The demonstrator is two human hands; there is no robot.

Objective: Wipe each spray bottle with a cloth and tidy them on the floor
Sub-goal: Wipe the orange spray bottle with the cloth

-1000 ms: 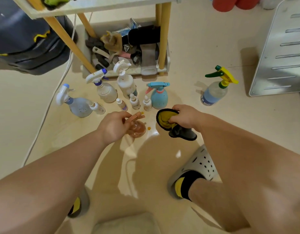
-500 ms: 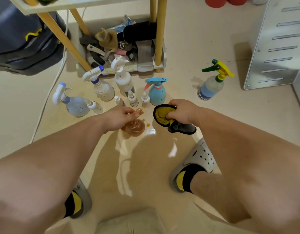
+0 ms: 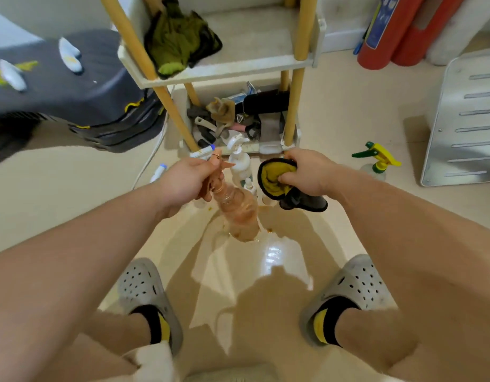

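My left hand [image 3: 187, 181] grips the trigger head of a clear amber spray bottle [image 3: 238, 212], lifted off the floor and tilted base down towards me. Right of it, my right hand [image 3: 307, 172] holds a bunched yellow and black cloth [image 3: 279, 183], close to the bottle but apart from it. Behind my hands a white spray bottle [image 3: 239, 161] stands on the floor, with small white bottles [image 3: 249, 184] partly hidden. A clear bottle with a yellow and green trigger [image 3: 376, 161] stands alone at the right.
A wooden-legged shelf unit [image 3: 230, 67] stands ahead with a green cloth [image 3: 177, 37] on its shelf and a cluttered bottom tray. A dark case [image 3: 73, 89] lies left, a metal panel [image 3: 464, 117] right, red cylinders [image 3: 390, 31] far right. My feet in grey clogs flank the floor below.
My left hand has lifted the amber bottle off the floor and towards me. My head has risen, so the shelf now shows and the row of bottles is mostly hidden behind my hands.
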